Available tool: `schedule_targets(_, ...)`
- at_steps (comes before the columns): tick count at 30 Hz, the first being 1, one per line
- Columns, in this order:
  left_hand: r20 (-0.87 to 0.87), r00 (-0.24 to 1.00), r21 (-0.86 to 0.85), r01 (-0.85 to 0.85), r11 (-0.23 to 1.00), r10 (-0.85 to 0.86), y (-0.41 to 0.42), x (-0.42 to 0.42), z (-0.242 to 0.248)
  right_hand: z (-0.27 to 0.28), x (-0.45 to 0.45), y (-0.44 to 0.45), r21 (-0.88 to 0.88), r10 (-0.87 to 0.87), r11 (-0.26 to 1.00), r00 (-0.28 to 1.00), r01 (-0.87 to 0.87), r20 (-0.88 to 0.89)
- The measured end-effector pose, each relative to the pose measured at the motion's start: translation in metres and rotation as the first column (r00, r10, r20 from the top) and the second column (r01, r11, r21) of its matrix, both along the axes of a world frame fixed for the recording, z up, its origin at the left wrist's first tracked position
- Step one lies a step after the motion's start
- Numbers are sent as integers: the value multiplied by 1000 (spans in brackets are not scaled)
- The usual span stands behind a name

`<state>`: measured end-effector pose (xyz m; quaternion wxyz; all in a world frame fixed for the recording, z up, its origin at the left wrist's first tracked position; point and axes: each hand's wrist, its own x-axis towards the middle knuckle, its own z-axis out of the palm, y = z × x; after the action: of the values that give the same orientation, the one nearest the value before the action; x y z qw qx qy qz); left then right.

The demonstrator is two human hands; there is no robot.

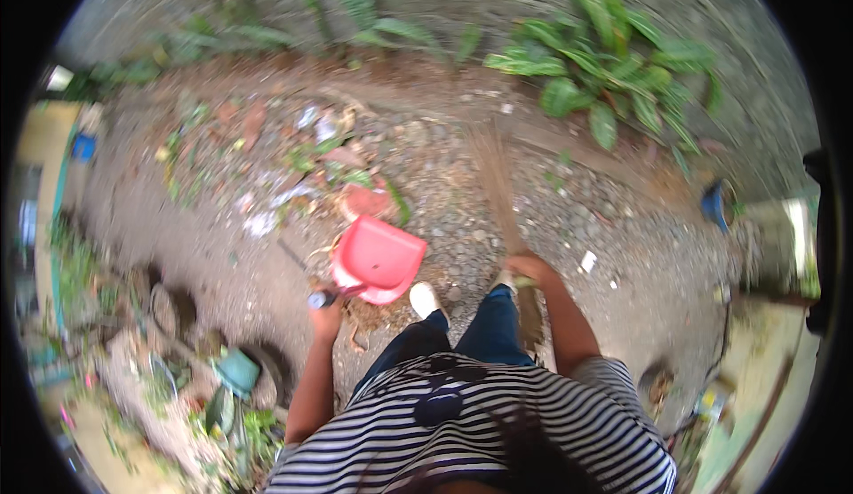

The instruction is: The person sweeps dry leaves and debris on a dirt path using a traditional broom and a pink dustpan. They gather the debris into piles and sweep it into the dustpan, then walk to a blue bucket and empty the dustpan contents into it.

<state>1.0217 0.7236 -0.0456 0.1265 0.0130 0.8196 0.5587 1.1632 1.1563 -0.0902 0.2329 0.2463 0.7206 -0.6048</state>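
Note:
My left hand (326, 311) is closed around the handle of a pinkish-red plastic dustpan (380, 259). The pan lies to the right of that hand, in front of my feet, with a small dark speck in it. A thin dark rod (292, 254) sticks out beyond the same hand; whether I hold it too, I cannot tell. My right hand (530, 269) grips a stick broom (496, 187) of thin brown bristles, which fan out away from me over the gravel. Just past the dustpan lie a reddish flat piece (365, 201) and scattered leaves and paper litter (293, 194).
A concrete wall (453, 1) runs along the far side, with a large leafy plant (613, 67) before it. A blue pot (717, 205) stands at right. Old tires (166, 311) and a green pot (236, 372) are at lower left. A white scrap (588, 261) lies on the ground.

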Motion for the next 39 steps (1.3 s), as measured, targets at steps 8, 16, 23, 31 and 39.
schedule_targets(8,63,975,102,-220,970,214,5,-15,6,108,11,-29,-153,-196,958,945,242,262)
schedule_targets(16,3,871,210,-481,851,492,-20,14,5,100,-37,-41,-253,-190,939,966,231,174)
schedule_targets(23,73,724,134,-688,713,686,-43,29,-12,124,-81,-73,-226,-60,968,978,106,200)
schedule_targets(31,192,698,4,-704,711,690,-29,60,-45,103,-109,-82,-315,122,949,922,0,368)
schedule_targets(39,90,330,110,-941,320,940,-43,104,-67,120,-112,-65,-293,199,951,924,-101,326)
